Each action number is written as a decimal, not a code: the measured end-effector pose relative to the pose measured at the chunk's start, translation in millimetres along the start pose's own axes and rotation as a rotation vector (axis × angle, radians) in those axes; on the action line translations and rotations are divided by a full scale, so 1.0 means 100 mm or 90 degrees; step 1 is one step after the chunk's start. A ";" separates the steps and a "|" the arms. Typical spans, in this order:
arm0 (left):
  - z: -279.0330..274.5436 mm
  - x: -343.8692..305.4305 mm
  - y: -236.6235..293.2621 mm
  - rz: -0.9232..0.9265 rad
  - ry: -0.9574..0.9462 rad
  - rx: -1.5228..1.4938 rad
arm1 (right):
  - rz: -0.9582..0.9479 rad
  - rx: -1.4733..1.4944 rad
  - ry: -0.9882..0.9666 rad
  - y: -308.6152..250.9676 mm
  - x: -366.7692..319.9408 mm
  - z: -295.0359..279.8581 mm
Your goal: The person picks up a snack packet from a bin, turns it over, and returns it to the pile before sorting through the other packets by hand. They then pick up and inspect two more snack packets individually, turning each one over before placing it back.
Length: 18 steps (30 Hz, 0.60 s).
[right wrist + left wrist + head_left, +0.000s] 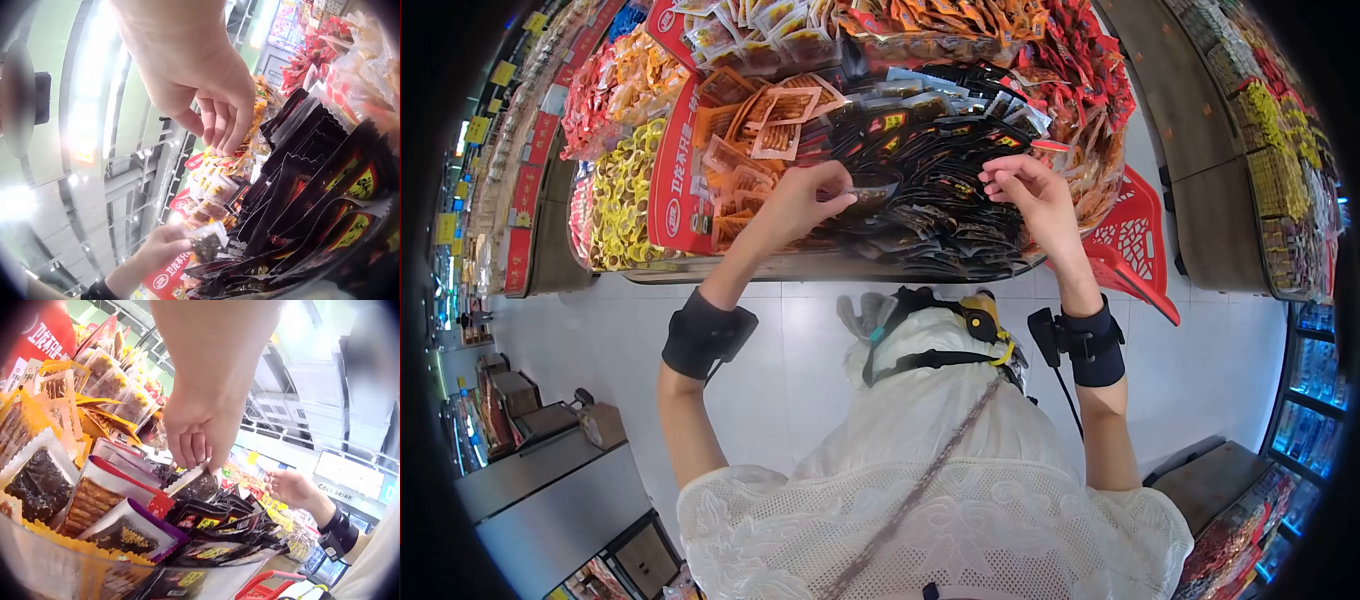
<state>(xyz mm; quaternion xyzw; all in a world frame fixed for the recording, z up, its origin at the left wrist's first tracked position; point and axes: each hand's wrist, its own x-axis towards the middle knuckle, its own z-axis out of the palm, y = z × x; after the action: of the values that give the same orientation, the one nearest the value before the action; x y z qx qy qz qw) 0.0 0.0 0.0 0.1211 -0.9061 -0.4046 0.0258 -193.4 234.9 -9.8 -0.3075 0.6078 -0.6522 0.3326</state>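
we see the left hand [800,200] pinching a small dark packet [870,190] between thumb and fingertips, just above the heap of black packets [945,215] in the middle of the display bin [800,268]. the right hand [1030,185] hovers to the right of it over the same heap, fingers loosely curled and holding nothing that we can make out. we judge the grip to be the weak point: it is only a fingertip pinch on the packet's upper edge, so a snag on a neighbouring packet could pull it free, and it would land back among look-alikes and be hard to pick out again. the heap is loose and seems to slope toward the near rim, where packets lie close to the edge; a wrist dragged low across it could push some over onto the floor [800,360]. to the left, the orange packets [750,130] lean by the red divider [675,170] and could slide into the black ones if knocked. open room lies above the heap and in the gap between the 2 hands, and there is room between the near rim and the body. on the right, the red basket [1135,240] stands just beside the bin, so we think the right arm has little room to swing outward there.
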 end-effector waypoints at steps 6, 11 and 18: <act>-0.18 0.14 0.29 0.013 0.076 -0.189 | -0.002 0.016 -0.012 0.03 0.10 0.05; -0.16 0.38 0.61 0.089 0.075 -0.365 | -0.035 0.059 -0.013 -0.06 0.21 0.18; 0.10 0.67 0.70 0.009 0.101 -0.548 | -0.005 0.201 -0.027 -0.06 0.27 0.22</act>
<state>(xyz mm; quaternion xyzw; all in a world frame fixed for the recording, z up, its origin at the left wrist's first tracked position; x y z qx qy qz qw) -80.5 35.9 41.6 0.1241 -0.6509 -0.7346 0.1459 -191.5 200.5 -2.0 -0.2676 0.4895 -0.7343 0.3867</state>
